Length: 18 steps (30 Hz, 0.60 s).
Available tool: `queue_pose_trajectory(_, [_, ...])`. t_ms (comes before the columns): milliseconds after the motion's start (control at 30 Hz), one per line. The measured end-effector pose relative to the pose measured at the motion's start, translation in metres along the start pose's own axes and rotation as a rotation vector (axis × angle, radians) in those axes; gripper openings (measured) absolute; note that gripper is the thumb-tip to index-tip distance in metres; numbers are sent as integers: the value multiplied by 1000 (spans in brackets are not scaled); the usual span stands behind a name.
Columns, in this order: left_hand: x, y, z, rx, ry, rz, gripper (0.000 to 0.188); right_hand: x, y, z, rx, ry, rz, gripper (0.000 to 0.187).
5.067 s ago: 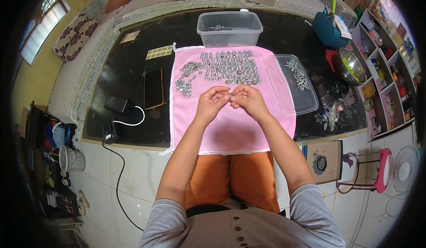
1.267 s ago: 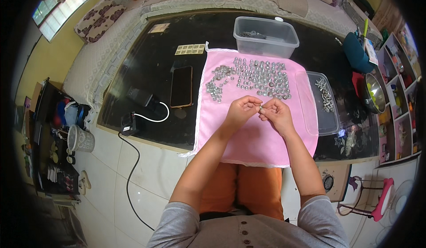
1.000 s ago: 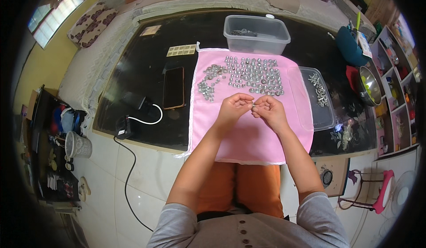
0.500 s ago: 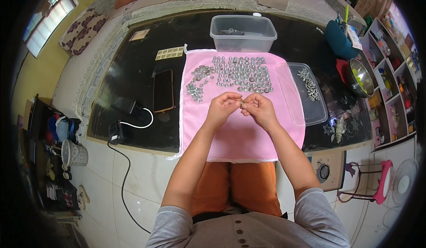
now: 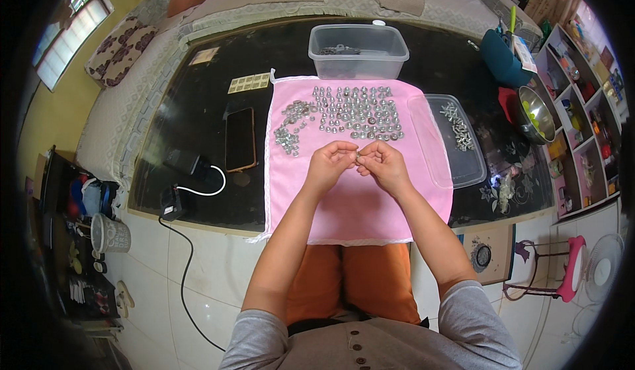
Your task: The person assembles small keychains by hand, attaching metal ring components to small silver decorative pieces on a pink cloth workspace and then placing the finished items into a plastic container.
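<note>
Head | table, pink cloth; sofa beyond | left fingers, right fingers pinch metal piece

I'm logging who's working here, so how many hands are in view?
2: the left hand and the right hand, meeting at a small piece over the pink cloth. None appears hidden.

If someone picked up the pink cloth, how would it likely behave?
The pink cloth is probably floppy, as its near edge reaches past the table's edge. Lifting it would likely topple or roll the small metal pieces standing on it. It might also shift the clear lid overlapping its right side.
</note>
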<state>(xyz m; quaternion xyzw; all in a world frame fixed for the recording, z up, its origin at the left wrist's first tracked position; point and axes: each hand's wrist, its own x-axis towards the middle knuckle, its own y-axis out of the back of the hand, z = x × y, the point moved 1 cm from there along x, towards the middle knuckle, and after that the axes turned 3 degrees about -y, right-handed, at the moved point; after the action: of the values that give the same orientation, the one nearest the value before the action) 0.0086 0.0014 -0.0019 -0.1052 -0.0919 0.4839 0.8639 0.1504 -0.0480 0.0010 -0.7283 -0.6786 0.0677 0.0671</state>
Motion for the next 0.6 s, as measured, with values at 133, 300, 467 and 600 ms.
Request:
queue_pose_trajectory(133, [0, 0, 0, 3, -13, -19, 18, 0, 1, 1, -29, -5, -6, 9])
queue_pose_trajectory(300, [1, -1, 0, -14, -4, -18, 18, 0, 1, 1, -23, -7, -9, 9])
queue_pose_trajectory(467, [2, 3, -4, -21, -11, -23, 18, 1, 0, 2, -27, -18, 1, 10])
queue_pose_trajectory(600, [2, 2, -4, 8, -16, -37, 17, 0, 0, 0, -22, -36, -1, 9])
